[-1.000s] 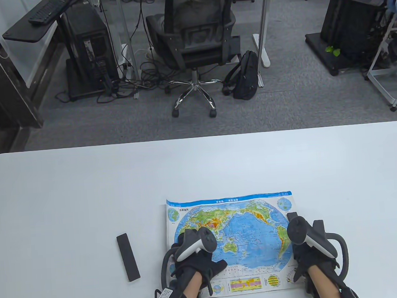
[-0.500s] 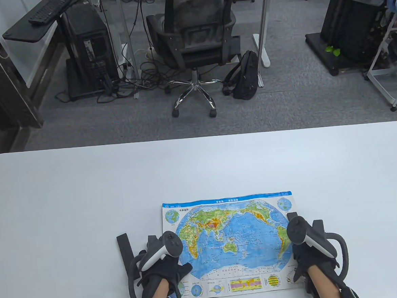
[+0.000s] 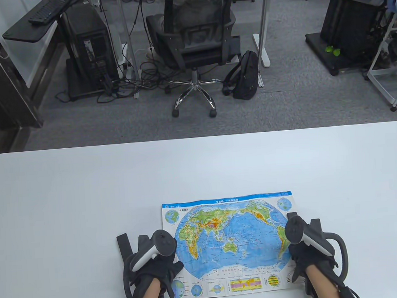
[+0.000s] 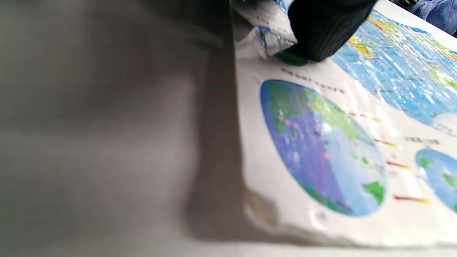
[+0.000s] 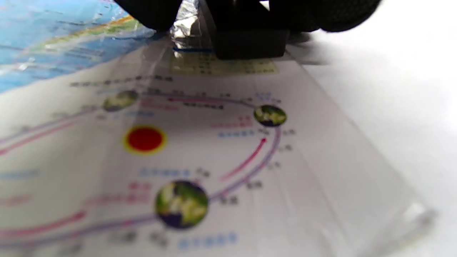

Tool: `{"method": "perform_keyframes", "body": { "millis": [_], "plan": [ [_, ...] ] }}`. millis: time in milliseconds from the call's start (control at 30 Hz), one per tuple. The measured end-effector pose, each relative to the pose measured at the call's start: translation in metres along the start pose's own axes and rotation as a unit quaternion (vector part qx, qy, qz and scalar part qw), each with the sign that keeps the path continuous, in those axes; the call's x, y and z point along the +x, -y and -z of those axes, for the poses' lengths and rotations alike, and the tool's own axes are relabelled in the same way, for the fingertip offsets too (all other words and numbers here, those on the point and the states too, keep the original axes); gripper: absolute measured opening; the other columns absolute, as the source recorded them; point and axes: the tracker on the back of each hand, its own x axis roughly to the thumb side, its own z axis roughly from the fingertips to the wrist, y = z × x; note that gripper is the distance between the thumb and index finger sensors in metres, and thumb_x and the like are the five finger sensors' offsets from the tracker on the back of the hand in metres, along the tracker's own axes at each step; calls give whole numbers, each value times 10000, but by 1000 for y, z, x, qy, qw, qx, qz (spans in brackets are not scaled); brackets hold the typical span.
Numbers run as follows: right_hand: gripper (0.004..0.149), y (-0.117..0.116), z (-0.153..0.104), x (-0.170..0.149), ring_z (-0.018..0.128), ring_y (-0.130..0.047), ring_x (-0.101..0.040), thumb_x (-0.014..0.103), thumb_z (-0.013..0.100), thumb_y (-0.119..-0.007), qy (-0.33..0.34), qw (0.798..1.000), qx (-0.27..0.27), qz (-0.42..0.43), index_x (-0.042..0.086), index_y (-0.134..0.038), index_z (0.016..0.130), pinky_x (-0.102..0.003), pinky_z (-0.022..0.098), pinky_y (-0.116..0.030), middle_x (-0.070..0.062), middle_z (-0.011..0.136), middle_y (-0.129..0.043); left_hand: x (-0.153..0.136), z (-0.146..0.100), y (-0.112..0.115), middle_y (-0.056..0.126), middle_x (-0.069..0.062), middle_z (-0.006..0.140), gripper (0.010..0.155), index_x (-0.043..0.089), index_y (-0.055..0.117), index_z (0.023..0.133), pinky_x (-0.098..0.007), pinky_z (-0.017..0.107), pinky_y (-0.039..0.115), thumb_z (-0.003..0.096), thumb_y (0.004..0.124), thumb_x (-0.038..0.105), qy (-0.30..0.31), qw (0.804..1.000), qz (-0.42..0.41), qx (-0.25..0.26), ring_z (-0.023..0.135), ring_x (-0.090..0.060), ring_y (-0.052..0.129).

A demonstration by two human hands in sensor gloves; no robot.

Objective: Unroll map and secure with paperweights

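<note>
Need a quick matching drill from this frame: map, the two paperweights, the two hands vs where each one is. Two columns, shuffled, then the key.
Things
1. map
2. left paperweight
3. right paperweight
4. left hand
5. right hand

Places
A. over the map's right edge, with a black bar showing under its fingers
B. spread open on the white table
C. dark bar on the table just off the map's left edge
D. on the map's right margin, mostly hidden
E. at the map's left edge, a finger on the paper

Pairs: 1-B, 2-C, 3-D, 4-E, 5-A
</note>
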Motion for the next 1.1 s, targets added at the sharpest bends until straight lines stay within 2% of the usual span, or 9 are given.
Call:
{"method": "perform_keyframes", "body": {
  "millis": [67,233,300,467,600,800,967,1100],
  "plan": [
    [602,6,-2,4,820,-633,-489,289,552,-711,-17,1000,-8,-8,86,-428,1043,-597,528,-677,-306,1083,-424,0,0,0,29,-32,1115,716,320,142,1061,-623,653,100,560,624,489,0,1000,-4,-1,996,-397,22],
    [648,29,-14,33,885,-508,-573,311,546,-726,32,998,-58,5,86,-389,1051,-700,576,-560,-310,1092,-344,-1,1,-1,51,-38,1119,710,317,161,1066,-620,657,107,561,636,471,3,1000,-6,1,999,-402,38],
    [669,38,-20,52,903,-448,-603,335,546,-730,66,996,-58,12,96,-368,1056,-742,579,-506,-307,1097,-307,-2,0,-2,60,-38,1121,710,315,169,1068,-619,658,111,560,645,457,6,1000,-10,3,1000,-402,43],
    [661,48,-30,110,899,-444,-618,336,547,-731,143,989,-36,31,101,-382,1057,-763,573,-477,-305,1097,-326,-4,0,-5,114,-36,1130,698,309,226,1072,-618,664,128,551,677,419,11,1000,-13,13,1017,-387,86],
    [687,41,-31,157,905,-392,-631,363,549,-728,197,980,-12,21,118,-340,1061,-786,563,-442,-302,1099,-270,-5,0,-6,116,-37,1130,694,308,230,1073,-618,664,131,553,680,404,15,1000,-19,11,1014,-387,83],
    [659,21,-31,218,900,-357,-640,338,552,-724,252,967,37,34,151,-345,1057,-795,554,-426,-290,1099,-253,-10,0,-5,87,-19,1126,692,322,212,1070,-622,666,126,558,670,404,21,999,-38,2,1009,-363,50],
    [677,2,-24,250,881,-278,-662,356,557,-716,276,958,73,32,172,-296,1055,-808,539,-382,-286,1086,-169,-10,0,-4,67,-13,1123,694,326,199,1069,-631,666,127,560,661,417,24,999,-45,-3,1004,-353,27],
    [670,-12,-20,264,856,-235,-675,370,560,-703,282,955,83,37,190,-283,1050,-813,529,-362,-276,1075,-132,-12,-1,-4,64,-6,1123,691,328,200,1070,-631,667,125,561,659,416,26,998,-55,-4,1002,-344,19]
  ]
}}
